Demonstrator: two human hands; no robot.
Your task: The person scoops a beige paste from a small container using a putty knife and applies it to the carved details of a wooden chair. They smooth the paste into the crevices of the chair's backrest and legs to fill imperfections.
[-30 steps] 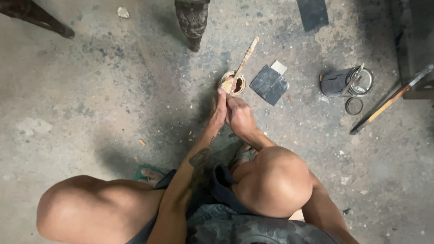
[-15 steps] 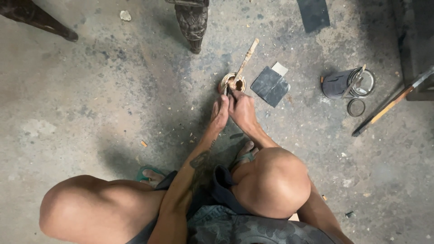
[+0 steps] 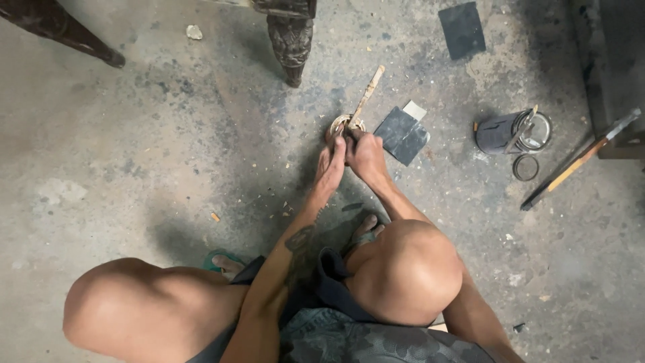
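Note:
I squat over a concrete floor with both arms stretched forward between my knees. A small round tin [image 3: 344, 124] of brownish paste stands on the floor, and a flat wooden stick [image 3: 368, 94] leans out of it toward the upper right. My left hand [image 3: 331, 163] grips the near side of the tin. My right hand [image 3: 366, 156] is closed around the lower end of the stick at the tin's rim. My fingers hide much of the tin.
Dark sandpaper sheets [image 3: 402, 134] lie just right of the tin, another [image 3: 462, 29] farther back. A tipped dark can [image 3: 505, 131] with a loose ring [image 3: 525, 167] and a long-handled tool [image 3: 579, 161] lie at right. A carved furniture leg [image 3: 291, 42] stands behind.
My hands have stayed at the tin. The right hand has closed in over the stick's base, and the stick still leans to the upper right.

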